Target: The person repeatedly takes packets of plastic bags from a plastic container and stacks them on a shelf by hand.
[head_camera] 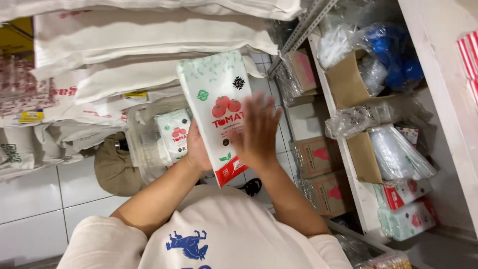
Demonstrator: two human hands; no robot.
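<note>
Left hand (pixel 196 149) props the tomato-printed packet (pixel 219 112) from behind, fingers hidden; right hand (pixel 258 132) lies flat on its front, fingers spread, steadying it.

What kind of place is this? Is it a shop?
Probably a shop's stockroom or a wholesale store. Big white sacks lie stacked on the left, a shelf on the right holds cardboard boxes and bagged plastic goods, and both hands hold a white packet with tomato pictures.

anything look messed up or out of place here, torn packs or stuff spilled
Nothing stands out. The white packet with red tomato pictures, held between the left hand and right hand, looks intact, and no spill shows on the tiled floor.
</note>
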